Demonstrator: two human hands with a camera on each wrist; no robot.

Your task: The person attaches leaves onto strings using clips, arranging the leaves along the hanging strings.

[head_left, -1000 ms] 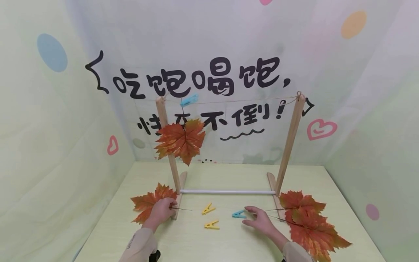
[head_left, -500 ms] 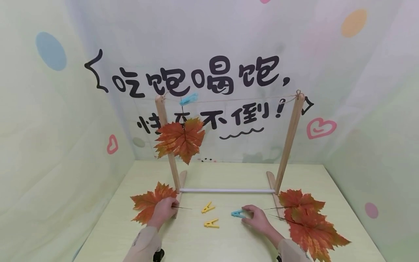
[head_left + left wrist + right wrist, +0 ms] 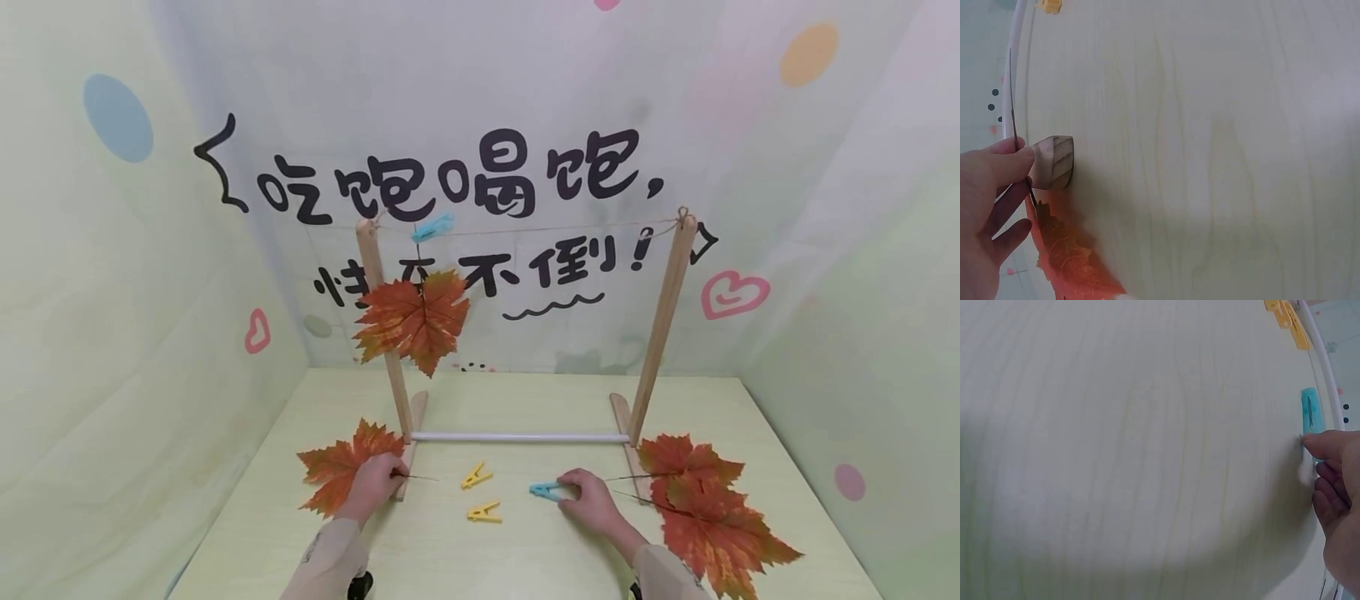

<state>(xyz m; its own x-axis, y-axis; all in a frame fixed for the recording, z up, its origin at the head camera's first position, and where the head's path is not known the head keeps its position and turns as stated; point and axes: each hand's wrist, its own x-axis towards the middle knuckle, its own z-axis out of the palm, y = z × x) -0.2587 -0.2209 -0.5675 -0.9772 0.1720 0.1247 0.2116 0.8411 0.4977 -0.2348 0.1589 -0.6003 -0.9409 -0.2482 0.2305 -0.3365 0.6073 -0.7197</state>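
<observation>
On the table [image 3: 480, 567], blue clip [image 3: 542, 492], right hand [image 3: 592, 502] pinching it — wider before

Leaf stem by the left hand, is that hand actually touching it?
Touching. The left wrist view shows the left hand pinching the leaf stem, which runs behind the thumb and comes out below it.

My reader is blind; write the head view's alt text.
A person's left-hand grip holds an orange leaf by its stem; the right-hand grip pinches a blue clip. Yellow clips lie between; another leaf hangs from a string behind.
</observation>
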